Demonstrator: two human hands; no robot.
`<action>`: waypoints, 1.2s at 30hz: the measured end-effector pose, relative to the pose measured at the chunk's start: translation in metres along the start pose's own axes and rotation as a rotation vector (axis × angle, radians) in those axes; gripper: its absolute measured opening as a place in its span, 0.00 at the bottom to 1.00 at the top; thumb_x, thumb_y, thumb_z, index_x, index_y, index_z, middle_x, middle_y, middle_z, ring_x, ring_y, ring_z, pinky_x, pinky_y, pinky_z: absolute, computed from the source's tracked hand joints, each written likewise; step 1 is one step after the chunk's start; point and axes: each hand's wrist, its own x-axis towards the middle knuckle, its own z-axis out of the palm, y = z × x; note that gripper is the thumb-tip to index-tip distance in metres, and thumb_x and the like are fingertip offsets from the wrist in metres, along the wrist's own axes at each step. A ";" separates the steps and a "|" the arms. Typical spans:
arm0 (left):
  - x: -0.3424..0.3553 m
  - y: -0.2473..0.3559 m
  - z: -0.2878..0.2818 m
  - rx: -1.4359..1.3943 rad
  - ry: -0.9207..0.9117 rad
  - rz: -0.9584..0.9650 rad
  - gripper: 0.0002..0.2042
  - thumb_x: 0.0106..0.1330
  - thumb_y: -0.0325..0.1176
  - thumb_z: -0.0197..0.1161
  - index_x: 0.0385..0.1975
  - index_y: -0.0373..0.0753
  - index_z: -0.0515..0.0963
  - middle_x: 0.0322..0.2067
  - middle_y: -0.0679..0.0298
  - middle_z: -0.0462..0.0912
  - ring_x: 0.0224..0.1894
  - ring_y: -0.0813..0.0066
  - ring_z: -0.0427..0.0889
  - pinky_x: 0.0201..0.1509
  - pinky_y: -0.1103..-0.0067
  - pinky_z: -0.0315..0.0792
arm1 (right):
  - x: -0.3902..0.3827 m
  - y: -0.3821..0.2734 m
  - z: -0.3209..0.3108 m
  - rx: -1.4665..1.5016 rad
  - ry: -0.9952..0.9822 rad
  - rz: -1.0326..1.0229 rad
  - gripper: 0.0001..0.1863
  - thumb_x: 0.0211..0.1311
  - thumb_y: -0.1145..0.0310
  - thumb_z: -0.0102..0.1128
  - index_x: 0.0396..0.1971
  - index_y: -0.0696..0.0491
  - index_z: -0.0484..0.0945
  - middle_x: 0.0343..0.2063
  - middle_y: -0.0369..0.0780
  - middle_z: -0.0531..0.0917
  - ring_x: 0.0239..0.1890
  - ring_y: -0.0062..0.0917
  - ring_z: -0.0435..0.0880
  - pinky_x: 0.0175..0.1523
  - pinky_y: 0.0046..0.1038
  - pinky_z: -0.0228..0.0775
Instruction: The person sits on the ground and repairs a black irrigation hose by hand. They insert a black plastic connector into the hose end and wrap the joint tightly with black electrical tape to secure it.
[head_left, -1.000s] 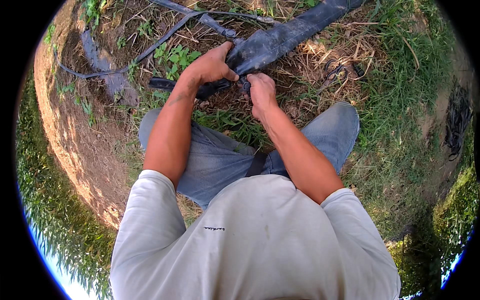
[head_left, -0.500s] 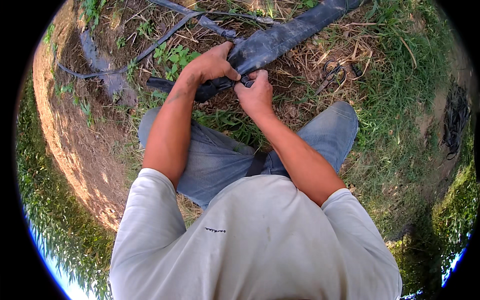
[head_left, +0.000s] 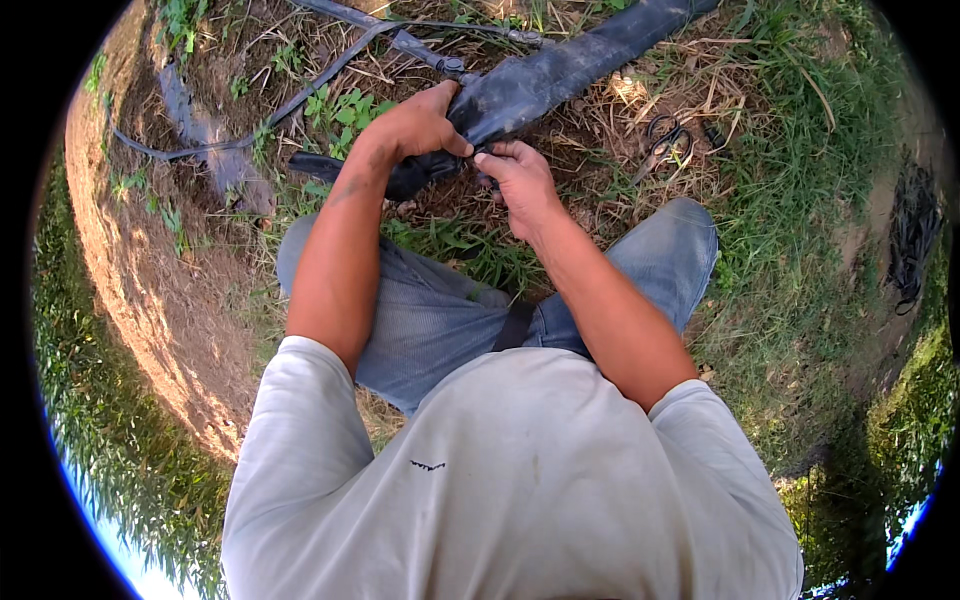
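A wide, flat black plastic hose runs from the top right down to between my knees and the weeds. My left hand is closed around its near part, thumb pressed on the edge. Below that hand the hose is bunched, with its folded end sticking out to the left. My right hand pinches a small black fitting at the hose's edge, right beside my left thumb. The fingers hide most of the fitting. Just above my left hand, a black connector joins a narrow tube to the hose.
Scissors with dark handles lie on dry straw to the right, a small black piece next to them. Thin black drip tape loops across the left. A dark tangled bundle lies at the far right. Grass grows beside my right knee.
My right hand has turned over the fitting, its back now more upward, and shifted slightly. The left hand keeps its hold on the hose, barely moved.
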 end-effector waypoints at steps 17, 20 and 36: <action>0.006 -0.007 -0.002 -0.272 -0.032 -0.057 0.43 0.54 0.30 0.80 0.70 0.26 0.66 0.59 0.47 0.81 0.58 0.59 0.81 0.63 0.69 0.73 | 0.013 -0.021 -0.022 0.190 -0.314 0.427 0.12 0.68 0.62 0.62 0.44 0.54 0.78 0.38 0.41 0.87 0.29 0.20 0.80 0.26 0.21 0.63; 0.012 -0.013 0.001 -0.334 -0.021 -0.045 0.42 0.54 0.30 0.80 0.69 0.25 0.66 0.57 0.47 0.82 0.55 0.60 0.83 0.60 0.70 0.75 | 0.013 -0.024 -0.024 0.115 -0.314 0.342 0.12 0.66 0.64 0.65 0.43 0.55 0.79 0.36 0.38 0.86 0.27 0.18 0.78 0.26 0.20 0.65; 0.019 -0.017 0.007 -0.544 -0.105 -0.104 0.31 0.57 0.30 0.80 0.59 0.26 0.76 0.44 0.55 0.86 0.43 0.66 0.86 0.50 0.70 0.79 | 0.007 0.015 -0.007 -0.082 -0.031 -0.380 0.11 0.65 0.69 0.69 0.39 0.60 0.80 0.34 0.36 0.84 0.30 0.22 0.86 0.31 0.26 0.74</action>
